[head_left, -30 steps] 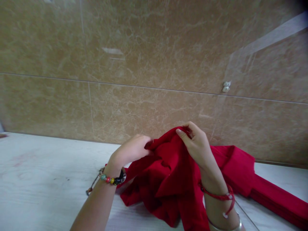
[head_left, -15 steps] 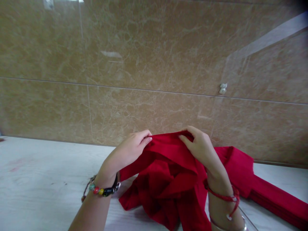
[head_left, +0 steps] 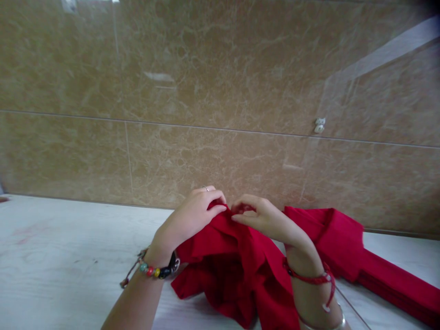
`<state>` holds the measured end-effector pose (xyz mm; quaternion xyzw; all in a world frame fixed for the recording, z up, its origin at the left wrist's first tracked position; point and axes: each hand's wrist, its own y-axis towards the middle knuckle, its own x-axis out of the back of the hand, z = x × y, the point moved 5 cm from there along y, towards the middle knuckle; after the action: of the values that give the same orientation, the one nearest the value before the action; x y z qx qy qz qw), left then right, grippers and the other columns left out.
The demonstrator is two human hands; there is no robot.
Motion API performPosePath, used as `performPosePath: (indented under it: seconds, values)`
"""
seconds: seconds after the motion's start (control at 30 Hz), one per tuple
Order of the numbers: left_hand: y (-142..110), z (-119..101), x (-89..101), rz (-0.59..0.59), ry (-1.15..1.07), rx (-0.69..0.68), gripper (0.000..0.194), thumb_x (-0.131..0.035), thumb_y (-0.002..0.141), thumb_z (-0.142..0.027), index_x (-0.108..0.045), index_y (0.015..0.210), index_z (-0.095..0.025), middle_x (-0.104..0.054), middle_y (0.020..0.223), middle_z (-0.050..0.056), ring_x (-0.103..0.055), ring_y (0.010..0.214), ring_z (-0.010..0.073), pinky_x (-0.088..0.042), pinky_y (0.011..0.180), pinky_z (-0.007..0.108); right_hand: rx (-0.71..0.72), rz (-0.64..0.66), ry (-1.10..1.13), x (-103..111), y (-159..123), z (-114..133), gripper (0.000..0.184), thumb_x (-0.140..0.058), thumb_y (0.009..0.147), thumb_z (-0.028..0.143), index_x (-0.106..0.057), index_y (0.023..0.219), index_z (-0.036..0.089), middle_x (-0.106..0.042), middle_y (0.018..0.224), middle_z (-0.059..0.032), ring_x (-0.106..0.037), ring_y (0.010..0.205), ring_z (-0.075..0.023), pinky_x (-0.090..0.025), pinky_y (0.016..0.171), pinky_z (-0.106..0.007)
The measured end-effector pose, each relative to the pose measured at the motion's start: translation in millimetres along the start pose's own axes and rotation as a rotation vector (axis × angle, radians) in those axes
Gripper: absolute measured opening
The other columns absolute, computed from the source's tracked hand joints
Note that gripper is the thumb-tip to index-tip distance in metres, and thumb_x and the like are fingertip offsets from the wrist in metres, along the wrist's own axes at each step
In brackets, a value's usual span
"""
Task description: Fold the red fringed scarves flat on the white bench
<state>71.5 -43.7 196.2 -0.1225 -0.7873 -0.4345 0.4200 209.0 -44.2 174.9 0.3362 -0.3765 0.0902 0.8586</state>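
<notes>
A crumpled red cloth (head_left: 237, 270) lies on the white table (head_left: 62, 256) in front of me. My left hand (head_left: 192, 215) pinches its top edge, fingers closed on the fabric; a beaded bracelet sits on that wrist. My right hand (head_left: 264, 220) pinches the same edge right beside the left, fingertips nearly touching it. Red string and a silver bangle circle the right wrist. Part of the cloth hangs between and below my forearms.
More red fabric, folded into a flat stack (head_left: 395, 282), stretches to the right along the table. A beige marble wall (head_left: 220, 91) rises straight behind the table. A small white fitting (head_left: 319, 125) is fixed on the wall at right.
My two hands have come together along the cloth's top edge; before they held it apart, stretched between them. The bunched fabric has dropped a little lower.
</notes>
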Motion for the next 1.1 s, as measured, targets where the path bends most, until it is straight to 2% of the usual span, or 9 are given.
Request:
performPosePath:
  seconds: [0.1,0.2,0.33,0.47,0.63,0.77,0.83,1.0,1.1]
  values:
    - [-1,-4,5.2,-0.015,-0.033,-0.019,0.009,-0.054,0.08,-0.018,-0.062,0.076,-0.019,-0.06,0.079,-0.002,-0.055,0.075,0.0115,-0.041,0.074,0.023,0.016,-0.036,0.126,0,1,3,0.015,-0.058,0.073,0.025,-0.058,0.087,0.019,-0.065,0.086,-0.0027,-0.06,0.08,-0.0145,-0.047,0.073,-0.028]
    - [-1,-4,5.4,-0.004,-0.045,0.008,0.008,-0.055,0.077,-0.017,-0.062,0.075,-0.02,-0.061,0.08,-0.002,-0.055,0.076,0.012,-0.041,0.074,0.023,-0.009,-0.009,0.146,-3,1,7,0.011,-0.054,0.075,0.023,-0.06,0.084,0.019,-0.066,0.08,-0.0014,-0.061,0.074,-0.0137,-0.046,0.068,-0.026]
    - [-1,6,-1.5,0.062,-0.039,0.083,0.007,-0.055,0.074,-0.016,-0.061,0.077,-0.02,-0.062,0.082,-0.001,-0.055,0.077,0.0139,-0.041,0.074,0.025,-0.051,-0.203,0.021,6,0,10,0.011,-0.054,0.076,0.027,-0.057,0.07,0.018,-0.063,0.068,-0.0004,-0.057,0.063,-0.0128,-0.043,0.059,-0.024]
    - [-1,22,-6.4,0.153,-0.032,0.156,0.008,-0.052,0.072,-0.013,-0.059,0.072,-0.018,-0.063,0.075,-0.001,-0.055,0.069,0.0131,-0.039,0.065,0.023,-0.037,-0.356,-0.008,14,-1,10,0.008,-0.054,0.074,0.025,-0.053,0.069,0.019,-0.061,0.064,0.0009,-0.054,0.059,-0.0123,-0.04,0.055,-0.023]
    - [-7,31,4.1,0.121,-0.033,0.239,0.009,-0.053,0.07,-0.014,-0.059,0.076,-0.018,-0.062,0.072,-0.001,-0.054,0.066,0.0125,-0.038,0.06,0.022,-0.046,-0.498,-0.029,24,-5,3,0.002,-0.053,0.072,0.022,-0.054,0.07,0.02,-0.062,0.067,0.0,-0.057,0.063,-0.0149,-0.042,0.059,-0.026]
    - [-8,21,4.1,0.152,-0.079,0.179,0.009,-0.052,0.076,-0.024,-0.059,0.078,-0.018,-0.062,0.071,-0.002,-0.053,0.064,0.0117,-0.037,0.058,0.022,-0.049,-0.497,-0.068,25,-3,0,0.01,-0.052,0.072,0.021,-0.06,0.077,0.021,-0.067,0.077,-0.0027,-0.061,0.073,-0.0181,-0.045,0.068,-0.03]
    - [-6,17,2.4,0.148,-0.086,0.154,0.017,-0.047,0.081,-0.028,-0.058,0.075,-0.018,-0.061,0.07,-0.002,-0.052,0.063,0.0117,-0.037,0.058,0.022,-0.03,-0.491,-0.092,25,-3,1,0.013,-0.051,0.073,0.021,-0.062,0.078,0.021,-0.067,0.079,-0.0031,-0.061,0.076,-0.0187,-0.045,0.071,-0.031]
    - [-2,25,-2.2,0.08,-0.032,0.161,0.016,-0.046,0.074,-0.01,-0.06,0.079,-0.018,-0.064,0.079,0.001,-0.055,0.071,0.0125,-0.039,0.064,0.022,0.003,-0.639,-0.097,32,-10,13,0.011,-0.051,0.075,0.024,-0.061,0.075,0.021,-0.065,0.075,-0.0033,-0.059,0.071,-0.0181,-0.045,0.067,-0.03]
    - [-2,37,-10.4,0.131,0.029,0.192,0.018,-0.046,0.067,-0.005,-0.059,0.071,-0.018,-0.063,0.072,0.001,-0.055,0.066,0.0125,-0.038,0.06,0.021,0.036,-0.693,-0.098,35,-16,21,0.01,-0.052,0.076,0.026,-0.06,0.074,0.021,-0.063,0.073,-0.0028,-0.057,0.069,-0.0174,-0.045,0.063,-0.028]
